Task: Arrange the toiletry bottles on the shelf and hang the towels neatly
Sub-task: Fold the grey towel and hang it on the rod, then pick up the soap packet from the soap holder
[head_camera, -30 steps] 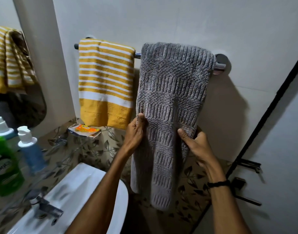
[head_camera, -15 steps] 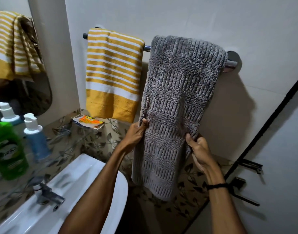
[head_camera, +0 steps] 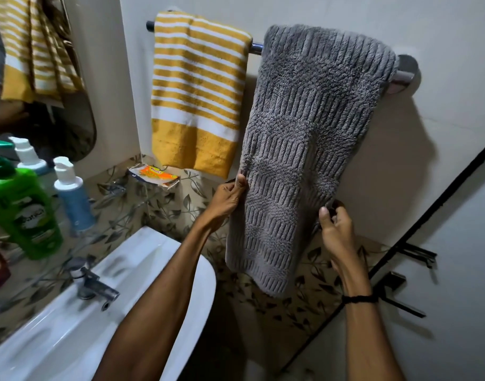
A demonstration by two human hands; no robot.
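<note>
Both hands have slid lower down the grey towel [head_camera: 304, 149]. It hangs lengthwise from the rail [head_camera: 256, 47], centre-right of frame, slanting toward lower left. The left hand [head_camera: 230, 198] pinches its left edge, higher; the right hand [head_camera: 336, 232] grips its right edge.

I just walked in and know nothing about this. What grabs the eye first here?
A thick grey towel draped over the wall rail, with the left hand and right hand pinching its two side edges. Beside it on the same rail hangs a yellow striped towel. At far left, a bright green bottle stands by the white sink.
</note>
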